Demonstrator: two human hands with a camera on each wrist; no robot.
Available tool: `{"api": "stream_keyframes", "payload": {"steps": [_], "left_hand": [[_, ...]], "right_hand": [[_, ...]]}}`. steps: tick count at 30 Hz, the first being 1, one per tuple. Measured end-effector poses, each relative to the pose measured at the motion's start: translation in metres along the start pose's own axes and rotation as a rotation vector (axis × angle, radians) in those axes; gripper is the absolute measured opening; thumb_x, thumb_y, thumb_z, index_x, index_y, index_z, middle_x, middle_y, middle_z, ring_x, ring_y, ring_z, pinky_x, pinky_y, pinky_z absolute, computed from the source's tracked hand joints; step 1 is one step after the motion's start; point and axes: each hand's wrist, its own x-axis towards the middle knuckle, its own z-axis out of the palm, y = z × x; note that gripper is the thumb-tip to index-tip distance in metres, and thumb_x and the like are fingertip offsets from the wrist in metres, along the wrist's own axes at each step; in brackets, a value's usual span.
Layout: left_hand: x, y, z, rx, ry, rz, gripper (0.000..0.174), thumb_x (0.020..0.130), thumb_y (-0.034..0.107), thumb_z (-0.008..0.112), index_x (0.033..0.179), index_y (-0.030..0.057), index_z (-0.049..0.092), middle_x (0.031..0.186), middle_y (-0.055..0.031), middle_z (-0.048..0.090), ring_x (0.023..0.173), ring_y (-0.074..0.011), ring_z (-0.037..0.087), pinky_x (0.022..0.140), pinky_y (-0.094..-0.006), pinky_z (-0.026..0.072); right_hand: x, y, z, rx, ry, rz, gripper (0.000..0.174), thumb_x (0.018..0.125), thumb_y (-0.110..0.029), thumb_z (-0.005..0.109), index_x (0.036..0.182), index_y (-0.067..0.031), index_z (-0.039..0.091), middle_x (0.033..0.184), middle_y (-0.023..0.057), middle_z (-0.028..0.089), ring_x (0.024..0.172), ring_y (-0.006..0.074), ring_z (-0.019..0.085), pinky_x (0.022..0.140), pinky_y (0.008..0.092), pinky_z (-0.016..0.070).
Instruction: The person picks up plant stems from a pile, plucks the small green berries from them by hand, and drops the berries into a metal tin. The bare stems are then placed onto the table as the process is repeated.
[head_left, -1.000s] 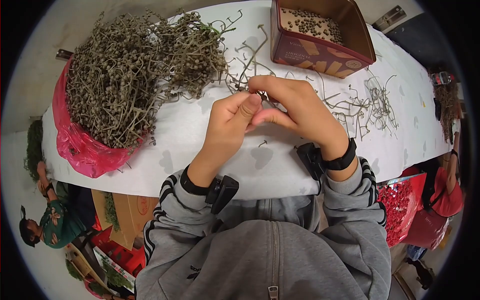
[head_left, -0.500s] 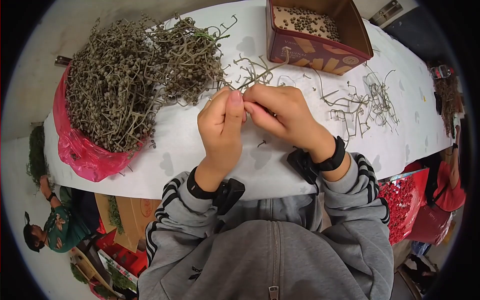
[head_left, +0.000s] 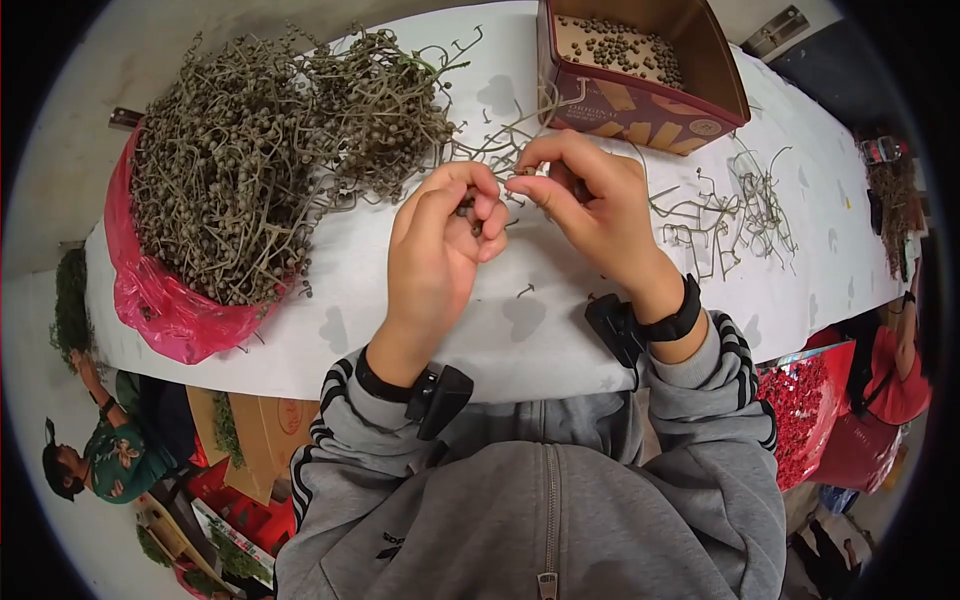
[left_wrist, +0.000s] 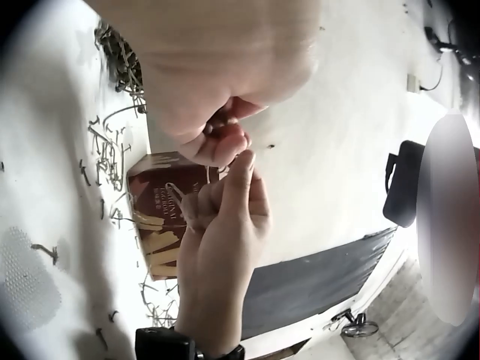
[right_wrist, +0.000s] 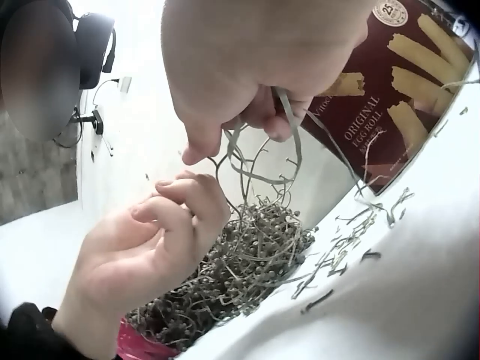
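Observation:
My left hand point(head_left: 430, 250) is palm up, its fingers curled round several small brown seed pods point(head_left: 474, 222). Close beside it, my right hand point(head_left: 605, 215) pinches at thumb and forefinger, where a brown pod shows. Thin dried stems point(right_wrist: 289, 161) loop out from under the right palm in the right wrist view. The two hands' fingertips nearly meet in the left wrist view. A large heap of dried pod-bearing stems point(head_left: 230, 170) fills a pink plastic bag point(head_left: 185, 315) at the left. Ahead stands a dark red tin box point(head_left: 640, 118) with loose pods inside.
Bare stem pieces point(head_left: 725, 215) lie scattered right of my right hand, with more below the tin. A white patterned cloth point(head_left: 520, 350) covers the table. One person in green point(head_left: 125, 450) is at the left, and another in red point(head_left: 895, 385) at the right.
My hands were together over a stem and have now drawn apart. The left has turned palm up, showing pods in its fingers; the right has moved slightly up and right.

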Motion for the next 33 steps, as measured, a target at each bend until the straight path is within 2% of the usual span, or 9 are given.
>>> {"api": "stream_keyframes", "payload": {"steps": [3, 7, 11, 16, 20, 24, 27, 32, 33], "left_hand": [[0.001, 0.005, -0.005, -0.034, 0.020, -0.172, 0.026, 0.099, 0.023, 0.043, 0.092, -0.0002, 0.052, 0.077, -0.0019, 0.043, 0.062, -0.0081, 0.039, 0.052, -0.0221, 0.0325], [-0.001, 0.001, -0.005, 0.120, 0.003, -0.186, 0.024, 0.097, 0.024, 0.050, 0.096, -0.0001, 0.055, 0.076, 0.0004, 0.049, 0.059, -0.0035, 0.038, 0.048, -0.0191, 0.0286], [0.001, -0.004, -0.007, 0.471, 0.035, -0.007, 0.022, 0.094, 0.021, 0.057, 0.098, -0.0009, 0.057, 0.072, 0.0032, 0.051, 0.056, -0.0001, 0.035, 0.046, -0.0176, 0.0249], [0.002, 0.000, -0.005, 0.366, -0.011, -0.024, 0.015, 0.092, 0.013, 0.058, 0.096, -0.0013, 0.059, 0.069, 0.0043, 0.050, 0.055, 0.0002, 0.034, 0.046, -0.0174, 0.0244], [-0.002, -0.003, -0.005, 0.455, -0.066, -0.161, 0.012, 0.092, 0.011, 0.056, 0.091, -0.0009, 0.058, 0.067, 0.0047, 0.048, 0.055, -0.0008, 0.035, 0.047, -0.0190, 0.0263], [-0.003, -0.007, -0.006, 0.820, 0.018, 0.036, 0.013, 0.092, 0.011, 0.055, 0.087, -0.0007, 0.056, 0.065, 0.0052, 0.045, 0.056, -0.0023, 0.037, 0.048, -0.0211, 0.0290], [0.001, -0.005, -0.009, 1.314, -0.056, 0.396, 0.018, 0.094, 0.013, 0.052, 0.082, -0.0006, 0.051, 0.064, 0.0060, 0.042, 0.057, -0.0034, 0.037, 0.049, -0.0234, 0.0322], [-0.001, 0.000, -0.007, 0.979, -0.153, 0.098, 0.022, 0.096, 0.016, 0.049, 0.080, 0.0013, 0.048, 0.066, 0.0038, 0.041, 0.060, -0.0048, 0.036, 0.052, -0.0236, 0.0327], [-0.001, -0.003, -0.006, 0.731, -0.157, 0.066, 0.022, 0.097, 0.017, 0.048, 0.080, 0.0024, 0.048, 0.068, 0.0030, 0.040, 0.061, -0.0053, 0.035, 0.053, -0.0237, 0.0326]], "right_hand": [[0.002, -0.003, -0.005, -0.124, 0.007, -0.114, 0.018, 0.075, -0.008, 0.074, 0.089, -0.0027, 0.065, 0.070, 0.0011, 0.060, 0.052, 0.0057, 0.045, 0.045, 0.0220, 0.0326], [0.003, 0.003, -0.003, -0.078, -0.049, -0.249, 0.024, 0.072, -0.011, 0.076, 0.093, -0.0029, 0.067, 0.074, 0.0038, 0.064, 0.051, 0.0085, 0.048, 0.044, 0.0225, 0.0340], [0.004, 0.003, -0.006, -0.083, -0.145, -0.222, 0.032, 0.072, -0.010, 0.076, 0.101, -0.0032, 0.066, 0.080, 0.0041, 0.066, 0.055, 0.0134, 0.053, 0.048, 0.0249, 0.0390], [0.006, 0.005, 0.000, -0.080, -0.102, -0.229, 0.037, 0.073, -0.007, 0.072, 0.109, -0.0047, 0.063, 0.085, 0.0063, 0.066, 0.063, 0.0205, 0.058, 0.054, 0.0289, 0.0440], [0.003, 0.008, -0.006, -0.149, -0.258, -0.147, 0.029, 0.075, -0.005, 0.067, 0.104, -0.0051, 0.062, 0.082, 0.0091, 0.063, 0.067, 0.0266, 0.058, 0.058, 0.0328, 0.0451], [0.006, 0.006, -0.016, -0.349, -0.368, -0.168, 0.018, 0.077, -0.008, 0.066, 0.093, -0.0041, 0.059, 0.072, 0.0114, 0.057, 0.065, 0.0276, 0.056, 0.057, 0.0348, 0.0437], [0.004, 0.013, -0.010, -0.194, -0.324, -0.193, 0.017, 0.077, -0.009, 0.067, 0.083, -0.0023, 0.053, 0.067, 0.0114, 0.051, 0.061, 0.0266, 0.051, 0.056, 0.0344, 0.0413], [0.007, 0.009, -0.012, -0.028, -0.383, -0.160, 0.019, 0.081, -0.012, 0.066, 0.078, -0.0016, 0.050, 0.065, 0.0081, 0.048, 0.060, 0.0205, 0.047, 0.055, 0.0305, 0.0383], [0.006, 0.006, -0.008, 0.128, -0.384, -0.068, 0.020, 0.083, -0.012, 0.064, 0.076, -0.0019, 0.048, 0.065, 0.0062, 0.047, 0.060, 0.0183, 0.045, 0.055, 0.0296, 0.0374]]}}
